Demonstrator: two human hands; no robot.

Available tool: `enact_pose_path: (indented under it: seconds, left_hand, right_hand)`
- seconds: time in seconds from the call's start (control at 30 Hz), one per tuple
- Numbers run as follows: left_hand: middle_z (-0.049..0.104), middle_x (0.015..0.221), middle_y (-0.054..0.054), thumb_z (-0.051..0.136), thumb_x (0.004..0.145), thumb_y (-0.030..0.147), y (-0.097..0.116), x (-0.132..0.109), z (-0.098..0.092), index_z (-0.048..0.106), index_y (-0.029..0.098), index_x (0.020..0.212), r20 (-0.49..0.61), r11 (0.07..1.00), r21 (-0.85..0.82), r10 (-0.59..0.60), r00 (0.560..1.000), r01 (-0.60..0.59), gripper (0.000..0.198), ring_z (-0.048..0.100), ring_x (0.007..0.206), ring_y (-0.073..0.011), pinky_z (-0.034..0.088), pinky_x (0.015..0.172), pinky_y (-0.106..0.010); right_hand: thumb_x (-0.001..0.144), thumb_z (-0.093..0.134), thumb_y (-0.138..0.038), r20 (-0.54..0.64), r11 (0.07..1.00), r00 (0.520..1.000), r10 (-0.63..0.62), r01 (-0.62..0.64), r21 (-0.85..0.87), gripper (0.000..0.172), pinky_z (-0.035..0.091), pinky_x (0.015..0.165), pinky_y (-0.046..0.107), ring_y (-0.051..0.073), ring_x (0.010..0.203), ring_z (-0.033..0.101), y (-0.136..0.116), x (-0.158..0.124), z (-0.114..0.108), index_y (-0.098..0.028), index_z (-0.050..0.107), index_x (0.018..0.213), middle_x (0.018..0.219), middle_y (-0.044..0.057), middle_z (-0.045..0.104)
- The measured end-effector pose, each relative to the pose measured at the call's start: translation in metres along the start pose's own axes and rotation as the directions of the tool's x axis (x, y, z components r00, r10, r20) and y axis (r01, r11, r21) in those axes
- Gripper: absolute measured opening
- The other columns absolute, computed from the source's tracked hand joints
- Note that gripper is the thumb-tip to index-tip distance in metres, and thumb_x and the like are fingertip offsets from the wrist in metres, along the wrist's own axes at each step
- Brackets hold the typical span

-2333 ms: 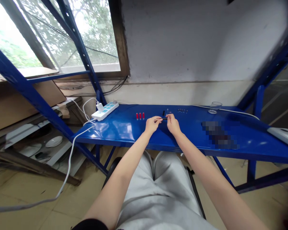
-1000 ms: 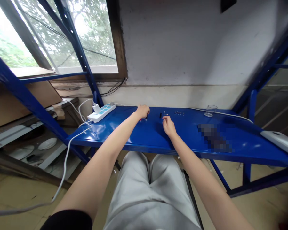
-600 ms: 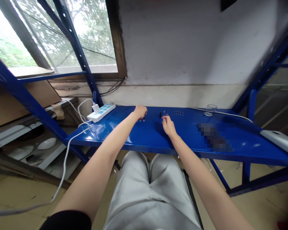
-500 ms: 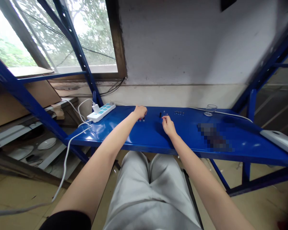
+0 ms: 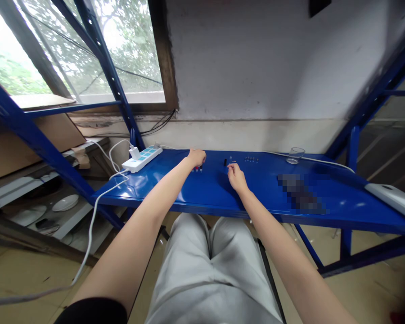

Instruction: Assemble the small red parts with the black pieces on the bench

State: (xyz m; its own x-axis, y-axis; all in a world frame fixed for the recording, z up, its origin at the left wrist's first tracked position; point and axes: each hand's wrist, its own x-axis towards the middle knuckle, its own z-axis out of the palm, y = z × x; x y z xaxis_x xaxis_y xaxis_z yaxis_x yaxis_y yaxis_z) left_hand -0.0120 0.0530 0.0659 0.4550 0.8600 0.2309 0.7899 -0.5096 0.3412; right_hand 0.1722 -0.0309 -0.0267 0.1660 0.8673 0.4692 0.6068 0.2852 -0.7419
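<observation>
My left hand (image 5: 197,157) is over the blue table with its fingers curled downward. Small red and black pieces with shiny ends, among them a red one (image 5: 196,168), stand or lie just below it; its fingertips are partly hidden. My right hand (image 5: 237,178) is closed in a pinch above the table, thumb against fingers, and whatever it holds is too small to make out. Just beyond its fingertips are a small black cylinder (image 5: 225,162) and a tiny clear piece (image 5: 230,158). Several tiny metallic pieces (image 5: 251,159) form rows to the right.
The blue table (image 5: 209,198) runs along the wall. A white power strip (image 5: 143,158) with a plugged-in cable lies at its left end. Towards the right are a clear glass (image 5: 295,155), a pixelated dark object (image 5: 300,193) and a white device (image 5: 393,200).
Both hands stay almost in place. The left hand shifts very slightly to the left, and the pieces on the table look unchanged.
</observation>
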Motion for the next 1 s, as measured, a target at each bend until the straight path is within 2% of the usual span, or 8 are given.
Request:
enact_pose_path:
  seconds: [0.17, 0.37, 0.63, 0.8, 0.9, 1.0]
  left_hand:
    - [0.066, 0.070, -0.006, 0.056, 0.057, -0.002, 0.001, -0.001, -0.002, 0.058, 0.015, 0.051, 0.072, 0.979, 0.198, 0.028, 0.997, -0.041, 0.018, 0.059, 0.088, -0.0222, 0.023, 0.099, -0.044]
    - [0.068, 0.093, -0.007, 0.052, 0.058, -0.003, 0.005, -0.004, -0.009, 0.065, 0.016, 0.074, 0.200, 0.920, 0.383, 0.007, 0.980, -0.085, 0.028, 0.057, 0.094, -0.0224, 0.026, 0.095, -0.045]
    - [0.067, 0.093, -0.007, 0.056, 0.062, 0.002, 0.001, -0.003, -0.004, 0.065, 0.016, 0.077, 0.209, 0.922, 0.376, 0.011, 0.978, -0.091, 0.022, 0.057, 0.095, -0.0234, 0.025, 0.094, -0.046]
    - [0.067, 0.097, -0.009, 0.062, 0.064, 0.009, -0.003, -0.001, -0.002, 0.065, 0.017, 0.092, 0.229, 0.915, 0.392, 0.003, 0.974, -0.095, 0.029, 0.056, 0.099, -0.0251, 0.025, 0.095, -0.046]
    - [0.063, 0.108, -0.011, 0.067, 0.065, 0.019, 0.001, -0.001, -0.001, 0.060, 0.017, 0.106, 0.221, 0.922, 0.373, 0.022, 0.975, -0.105, 0.042, 0.053, 0.106, -0.0272, 0.027, 0.096, -0.046]
    - [0.054, 0.123, -0.012, 0.061, 0.073, 0.025, 0.013, -0.004, 0.002, 0.052, 0.016, 0.118, 0.150, 0.918, 0.341, 0.159, 0.976, -0.202, 0.047, 0.047, 0.116, -0.0275, 0.029, 0.096, -0.044]
  right_hand:
    - [0.086, 0.030, -0.037, 0.005, 1.000, 1.000, 0.009, -0.009, 0.004, 0.026, 0.040, 0.062, 0.031, 0.020, 0.062, 0.056, -0.001, 0.000, -0.001, -0.022, 0.050, 0.097, 0.069, 0.004, 0.059]
    - [0.086, 0.029, -0.037, 0.000, 1.000, 1.000, 0.009, -0.009, 0.007, 0.028, 0.039, 0.062, 0.029, 0.019, 0.061, 0.054, 0.000, 0.000, 0.000, -0.022, 0.050, 0.097, 0.067, 0.003, 0.057]
    - [0.086, 0.028, -0.039, -0.014, 1.000, 1.000, 0.019, -0.019, 0.012, 0.031, 0.039, 0.063, 0.028, 0.018, 0.062, 0.054, -0.001, -0.001, 0.000, -0.022, 0.051, 0.098, 0.067, 0.002, 0.057]
    - [0.086, 0.028, -0.035, -0.035, 0.999, 0.999, 0.037, -0.037, -0.007, 0.031, 0.039, 0.063, 0.028, 0.018, 0.064, 0.055, -0.006, -0.003, -0.003, -0.021, 0.052, 0.099, 0.072, 0.004, 0.060]
    - [0.083, 0.029, -0.028, -0.099, 0.999, 0.994, 0.037, -0.039, -0.026, 0.030, 0.039, 0.065, 0.028, 0.018, 0.067, 0.056, -0.012, -0.004, -0.007, -0.020, 0.053, 0.098, 0.077, 0.005, 0.062]
    - [0.081, 0.028, -0.023, -0.241, 0.996, 0.968, 0.062, -0.075, -0.043, 0.033, 0.040, 0.070, 0.030, 0.020, 0.077, 0.057, -0.015, -0.004, -0.011, -0.018, 0.052, 0.103, 0.086, 0.007, 0.063]
